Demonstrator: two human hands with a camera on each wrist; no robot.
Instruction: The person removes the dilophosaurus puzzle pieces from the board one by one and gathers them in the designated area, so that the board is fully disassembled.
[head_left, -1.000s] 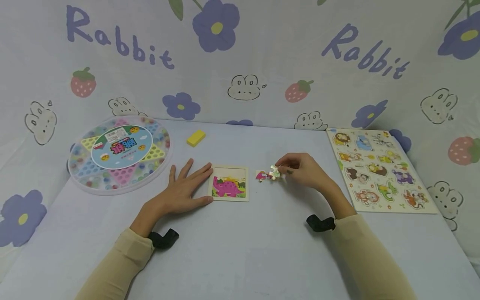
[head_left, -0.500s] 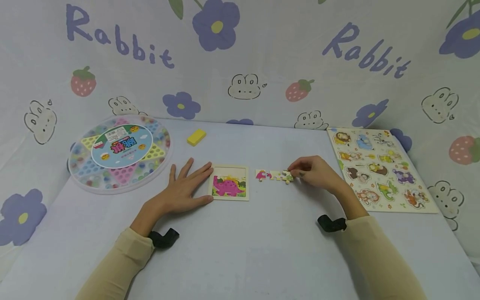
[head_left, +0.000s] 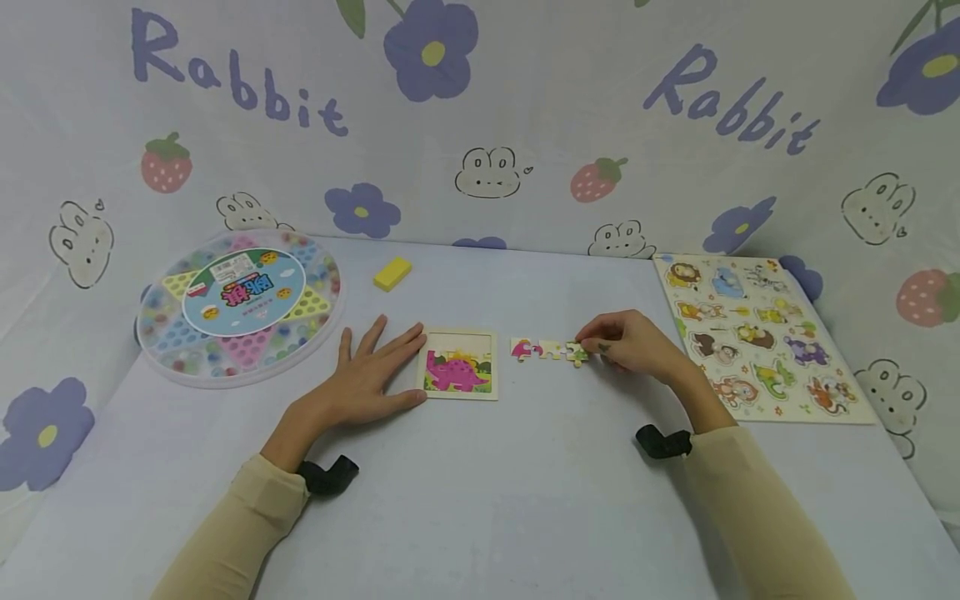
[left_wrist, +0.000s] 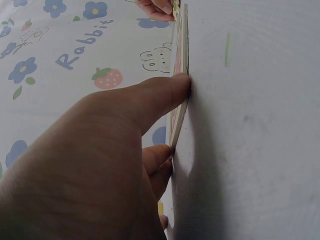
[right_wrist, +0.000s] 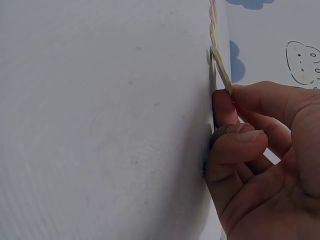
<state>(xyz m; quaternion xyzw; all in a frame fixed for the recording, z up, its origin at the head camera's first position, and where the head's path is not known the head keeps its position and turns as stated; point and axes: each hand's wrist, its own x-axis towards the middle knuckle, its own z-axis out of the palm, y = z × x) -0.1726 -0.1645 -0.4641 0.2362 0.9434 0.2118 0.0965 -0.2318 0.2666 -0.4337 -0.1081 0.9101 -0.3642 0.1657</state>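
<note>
In the head view, my left hand lies with fingers spread on the table, thumb and fingertips touching the left side of a small wooden puzzle tray. A pink dinosaur picture fills the tray's lower part; its top strip is bare. My right hand pinches a green and yellow jigsaw piece between thumb and finger. That jigsaw piece is tilted, one edge raised, in the right wrist view. To its left lie a pale jigsaw piece and a pink one, in a row.
A round Chinese checkers box stands at the left. Behind the tray lies a yellow block. An animal puzzle board sits at the right, beyond my right hand. A printed cloth hangs behind the table.
My right hand has moved right with the green and yellow piece, uncovering the pale piece, then held nearly still. My left hand and the tray have stayed put.
</note>
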